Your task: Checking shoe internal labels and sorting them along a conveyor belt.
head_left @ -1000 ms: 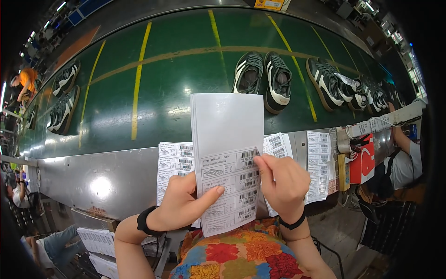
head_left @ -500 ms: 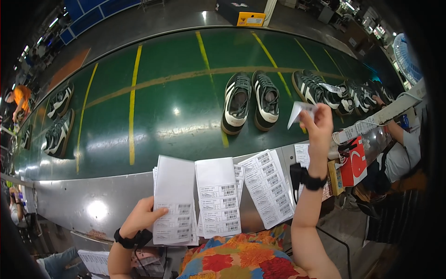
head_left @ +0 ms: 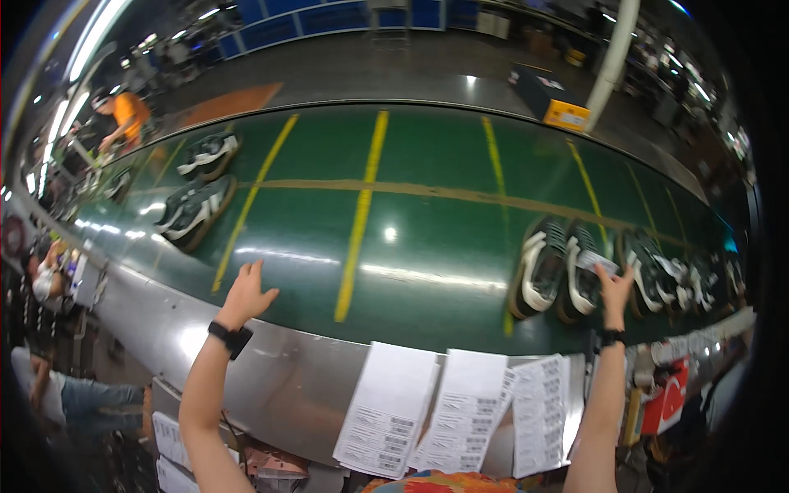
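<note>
A pair of dark shoes with white stripes and gum soles, the left shoe [head_left: 538, 271] and the right shoe [head_left: 580, 287], stands on the green conveyor belt [head_left: 436, 238] to the right. Over the opening of the right shoe is a small white label [head_left: 593, 260], at the fingertips of my right hand [head_left: 615, 294], which seems to pinch its edge. My left hand [head_left: 249, 296] hangs above the belt's near edge, fingers spread, holding nothing. Farther left lies another pair, a near shoe [head_left: 196, 212] and a far shoe [head_left: 209, 156].
Label sheets [head_left: 386, 411] lie on the metal ledge [head_left: 271, 370] before me, with more sheets [head_left: 538, 411] to their right. More shoes [head_left: 649, 275] crowd the belt's right end. A dark box with an orange end [head_left: 565, 113] is beyond the belt. A person in orange [head_left: 127, 115] stands far left.
My left hand has left the label sheets and reached out left over the belt. My right hand has carried the label to the right shoe. The view has shifted; both pairs appear farther right.
</note>
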`<state>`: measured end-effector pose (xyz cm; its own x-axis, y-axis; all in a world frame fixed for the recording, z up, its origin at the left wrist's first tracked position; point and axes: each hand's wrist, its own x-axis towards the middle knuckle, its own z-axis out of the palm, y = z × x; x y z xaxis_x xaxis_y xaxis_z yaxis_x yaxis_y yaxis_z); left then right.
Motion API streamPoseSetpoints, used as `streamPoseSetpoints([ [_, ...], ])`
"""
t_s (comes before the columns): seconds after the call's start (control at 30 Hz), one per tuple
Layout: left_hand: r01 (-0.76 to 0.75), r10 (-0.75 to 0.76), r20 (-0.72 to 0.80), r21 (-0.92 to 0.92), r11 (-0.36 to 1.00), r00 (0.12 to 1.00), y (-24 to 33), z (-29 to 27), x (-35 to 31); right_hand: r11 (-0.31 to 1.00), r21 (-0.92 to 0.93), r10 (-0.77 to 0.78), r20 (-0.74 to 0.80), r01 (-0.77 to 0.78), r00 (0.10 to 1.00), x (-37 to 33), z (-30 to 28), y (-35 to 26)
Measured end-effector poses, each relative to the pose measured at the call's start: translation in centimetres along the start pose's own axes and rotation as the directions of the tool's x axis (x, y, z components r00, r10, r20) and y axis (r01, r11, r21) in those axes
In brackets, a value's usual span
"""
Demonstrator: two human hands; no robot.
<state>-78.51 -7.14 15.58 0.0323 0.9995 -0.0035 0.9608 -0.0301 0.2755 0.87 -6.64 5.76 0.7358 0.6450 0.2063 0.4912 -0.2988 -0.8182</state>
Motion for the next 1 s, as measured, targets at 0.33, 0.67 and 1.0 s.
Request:
streamPoseSetpoints([
  [0.33, 0.724, -0.54, -0.483, 0.453, 0.52, 0.689, -21.0, -6.5, 12.9, 0.989, -0.007, -0.143, 0.115, 0.145, 0.983, -12.8, -5.8, -7.0],
  [0.67, 0.627, -0.776, -0.193, 0.716, 0.307, 0.601, -23.8, -7.3, 17.8, 0.881, -0.323, -0.151, 0.5, 0.345, 0.853, -20.8, -1.8, -13.2],
  [1.0, 0.49, -0.65, -0.06, 0.709, 0.507, 0.758, -26.6, -7.7, 15.3, 0.881, -0.335, -0.071, 0.605, 0.335, 0.793, -23.4, -4.5, -12.0],
])
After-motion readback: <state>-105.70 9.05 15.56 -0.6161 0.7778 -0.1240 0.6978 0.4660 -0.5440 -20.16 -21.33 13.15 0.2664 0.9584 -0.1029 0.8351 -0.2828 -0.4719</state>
